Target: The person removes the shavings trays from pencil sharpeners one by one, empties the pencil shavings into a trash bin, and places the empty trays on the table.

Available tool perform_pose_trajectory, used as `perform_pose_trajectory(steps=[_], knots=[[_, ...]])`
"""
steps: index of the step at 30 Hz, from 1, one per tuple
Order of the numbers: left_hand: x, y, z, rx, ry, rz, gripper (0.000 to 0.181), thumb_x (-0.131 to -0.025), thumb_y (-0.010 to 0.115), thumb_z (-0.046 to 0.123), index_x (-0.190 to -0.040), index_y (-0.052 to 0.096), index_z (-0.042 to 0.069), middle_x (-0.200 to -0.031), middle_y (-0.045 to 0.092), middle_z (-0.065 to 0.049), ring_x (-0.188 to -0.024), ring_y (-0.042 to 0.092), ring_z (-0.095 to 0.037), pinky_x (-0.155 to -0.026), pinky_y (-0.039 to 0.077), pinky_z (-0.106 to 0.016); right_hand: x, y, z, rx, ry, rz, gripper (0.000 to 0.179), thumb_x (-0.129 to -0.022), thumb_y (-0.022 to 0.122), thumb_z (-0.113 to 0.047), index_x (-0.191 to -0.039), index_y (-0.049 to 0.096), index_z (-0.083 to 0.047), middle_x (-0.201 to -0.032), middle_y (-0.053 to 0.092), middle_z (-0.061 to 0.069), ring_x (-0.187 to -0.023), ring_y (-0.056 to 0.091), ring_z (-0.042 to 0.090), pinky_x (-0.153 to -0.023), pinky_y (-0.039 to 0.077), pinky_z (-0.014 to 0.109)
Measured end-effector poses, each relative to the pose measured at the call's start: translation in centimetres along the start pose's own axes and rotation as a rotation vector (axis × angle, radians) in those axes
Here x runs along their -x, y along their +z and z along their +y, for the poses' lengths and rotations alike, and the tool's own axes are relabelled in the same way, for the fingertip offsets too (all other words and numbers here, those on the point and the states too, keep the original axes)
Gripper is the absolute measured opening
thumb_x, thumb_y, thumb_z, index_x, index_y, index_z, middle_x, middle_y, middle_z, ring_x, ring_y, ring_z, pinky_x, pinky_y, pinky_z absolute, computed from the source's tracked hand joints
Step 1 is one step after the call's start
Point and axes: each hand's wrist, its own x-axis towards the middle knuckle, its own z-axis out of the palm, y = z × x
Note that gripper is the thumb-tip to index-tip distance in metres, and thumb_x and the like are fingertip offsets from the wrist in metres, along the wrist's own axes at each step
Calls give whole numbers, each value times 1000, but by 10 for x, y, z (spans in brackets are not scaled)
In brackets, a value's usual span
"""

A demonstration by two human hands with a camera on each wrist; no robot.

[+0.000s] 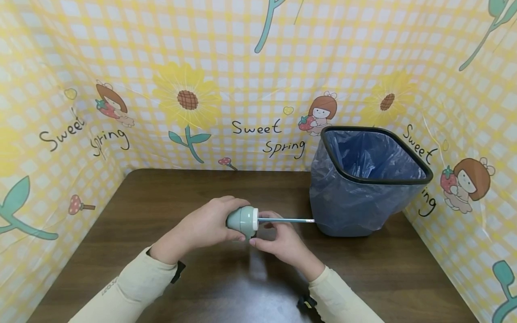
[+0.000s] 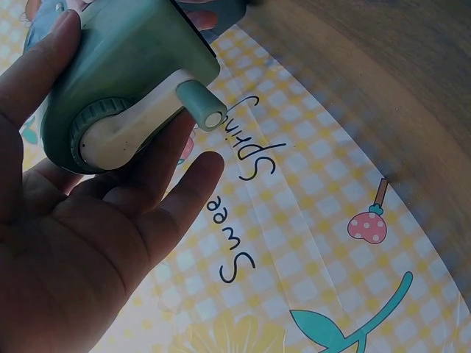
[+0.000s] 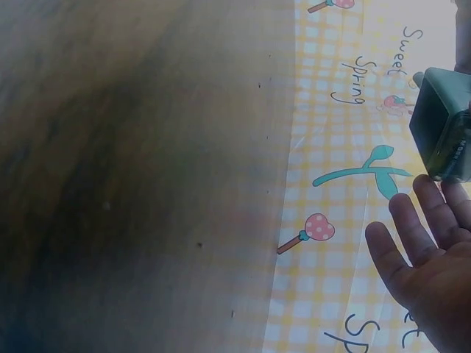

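A green pencil sharpener point(image 1: 241, 220) with a white ring at its front lies tipped sideways in the air above the table. My left hand point(image 1: 210, 224) grips its rear body. A pencil point(image 1: 286, 220) sticks out of the ring toward the right. In the left wrist view, the sharpener's cream crank point(image 2: 140, 125) with a green knob shows beside my left palm point(image 2: 81, 250). My right hand point(image 1: 284, 240) holds the front end between thumb and finger, behind and below the pencil. The right wrist view shows its other fingers point(image 3: 412, 228) extended by the sharpener's dark corner point(image 3: 438, 125).
A bin point(image 1: 351, 202) lined with a bluish plastic bag, with a black rim point(image 1: 375, 181), stands at the right back, close to the pencil's end. The brown wooden table point(image 1: 161, 193) is enclosed by yellow checked cloth walls point(image 1: 242, 80).
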Motion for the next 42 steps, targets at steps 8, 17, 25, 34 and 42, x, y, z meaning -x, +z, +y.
perform_pose_trajectory(steps=[8,17,25,34,42], knots=[[0,0,1,0,12,-5,70,-76,92,36,-136,61,21,-122,64,3,-98,61,-11,-82,54,-32,0,0,0,7,12,0,59,-84,85,-39,-135,60,-20,-131,61,-8,-121,62,25,-102,51,42],[-2,-1,1,-2,4,-9,69,-75,92,37,-136,61,23,-122,63,4,-98,60,-11,-81,53,-32,1,-2,-2,1,3,3,59,-84,85,-39,-135,60,-20,-131,62,-7,-121,62,22,-101,51,41],[-1,-1,1,5,4,-17,69,-76,92,36,-136,61,21,-122,63,3,-98,61,-12,-82,53,-32,1,-1,0,1,11,2,59,-84,85,-38,-135,60,-21,-131,61,-8,-121,62,24,-102,51,42],[-1,0,0,11,18,-15,69,-76,92,36,-136,61,21,-121,64,4,-98,61,-12,-82,54,-32,1,0,2,-3,-12,9,57,-84,85,-37,-133,61,-21,-129,62,-9,-121,62,24,-101,51,41],[-1,1,-1,10,25,-16,69,-76,92,36,-136,61,22,-122,64,4,-98,61,-12,-82,54,-32,1,0,3,-9,-25,11,56,-84,85,-37,-132,61,-21,-128,62,-8,-121,62,27,-101,51,41]])
